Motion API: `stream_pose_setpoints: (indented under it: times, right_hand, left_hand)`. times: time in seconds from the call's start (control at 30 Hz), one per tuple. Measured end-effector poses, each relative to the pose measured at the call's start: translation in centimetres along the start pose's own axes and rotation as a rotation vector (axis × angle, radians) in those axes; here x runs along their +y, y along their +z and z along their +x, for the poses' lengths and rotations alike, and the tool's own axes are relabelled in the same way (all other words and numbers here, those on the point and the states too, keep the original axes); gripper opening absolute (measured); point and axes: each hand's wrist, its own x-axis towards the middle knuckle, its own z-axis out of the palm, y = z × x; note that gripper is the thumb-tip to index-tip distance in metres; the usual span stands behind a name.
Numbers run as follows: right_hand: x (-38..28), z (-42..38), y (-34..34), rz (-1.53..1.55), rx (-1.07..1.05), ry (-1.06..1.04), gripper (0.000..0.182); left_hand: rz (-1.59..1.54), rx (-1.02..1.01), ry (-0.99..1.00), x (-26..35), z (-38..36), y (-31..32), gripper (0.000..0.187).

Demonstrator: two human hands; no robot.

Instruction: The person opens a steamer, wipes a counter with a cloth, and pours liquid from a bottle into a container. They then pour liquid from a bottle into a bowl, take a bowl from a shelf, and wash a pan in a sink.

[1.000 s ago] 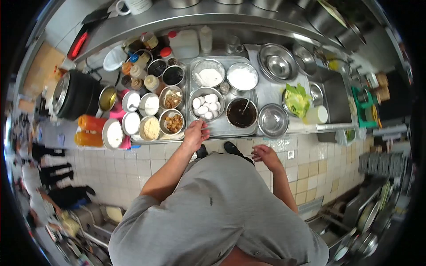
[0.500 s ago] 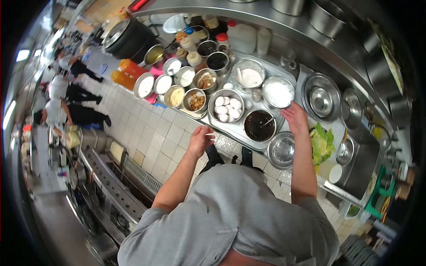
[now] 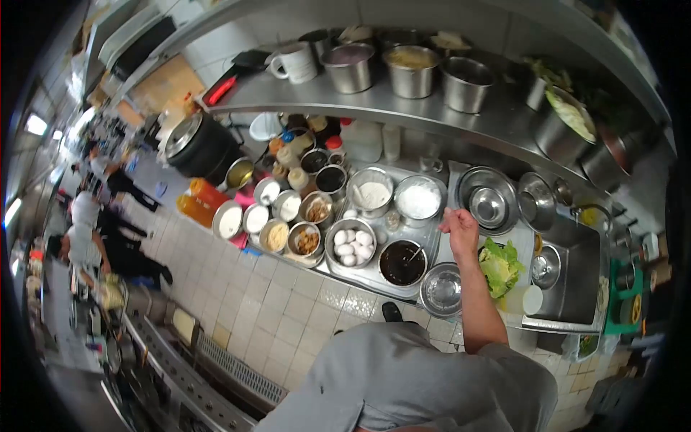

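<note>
My right hand (image 3: 462,229) hangs over the counter, its fingers loosely bent and partly apart, with nothing visible in them. Left of it stands a metal bowl of white powder (image 3: 419,198), apart from the fingertips. Below that are a bowl of dark sauce (image 3: 402,265) with a spoon in it and a shiny metal bowl (image 3: 440,289). Green lettuce (image 3: 502,268) lies beside my right forearm. A metal bowl holds several white eggs (image 3: 353,248) farther left. My left hand is out of view.
Several metal bowls (image 3: 489,205) are nested at the back right, near a sink (image 3: 572,288). A steel shelf (image 3: 403,108) carrying pots and a white pitcher (image 3: 294,63) overhangs the counter. Small tubs and bottles crowd the left end. Other people (image 3: 86,248) stand at far left.
The view has tilted up, showing more of the shelf. My right hand has come away from the powder bowl's rim. My left hand has left the view.
</note>
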Motion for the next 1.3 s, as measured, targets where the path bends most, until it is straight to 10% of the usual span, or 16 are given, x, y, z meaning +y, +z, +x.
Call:
stream_pose_setpoints:
  times: [0.27,0.37,0.47,0.57,0.93,1.13,1.3]
  right_hand:
    - [-23.9,5.8,2.7,-0.504,0.34,-0.969,0.028]
    - [-26.7,10.5,2.9,-1.074,0.414,-1.011,0.041]
    - [-25.8,13.2,2.6,-0.795,0.093,-0.644,0.046]
    - [-24.8,13.6,2.7,-0.791,0.191,-0.748,0.039]
    - [-24.4,14.6,2.6,-0.78,0.309,-0.696,0.061]
    - [-20.4,20.4,-0.5,-0.751,0.195,-1.041,0.054]
    - [-21.1,22.9,-0.3,-0.965,0.58,-1.274,0.054]
  left_hand:
    - [-0.077,0.07,0.189,2.5,6.3,-2.3,0.044]
    - [-0.303,0.215,0.269,5.6,9.1,-5.6,0.038]
    - [-0.7,0.382,0.356,12.8,4.6,-9.1,0.03]
    - [-0.83,0.451,0.401,16.0,2.3,-9.4,0.029]
    - [-0.26,0.182,0.107,5.5,0.1,0.4,0.038]
    - [-0.133,0.314,-0.062,1.3,2.1,3.1,0.045]
    - [-0.623,0.747,-0.007,7.7,-4.6,1.2,0.043]
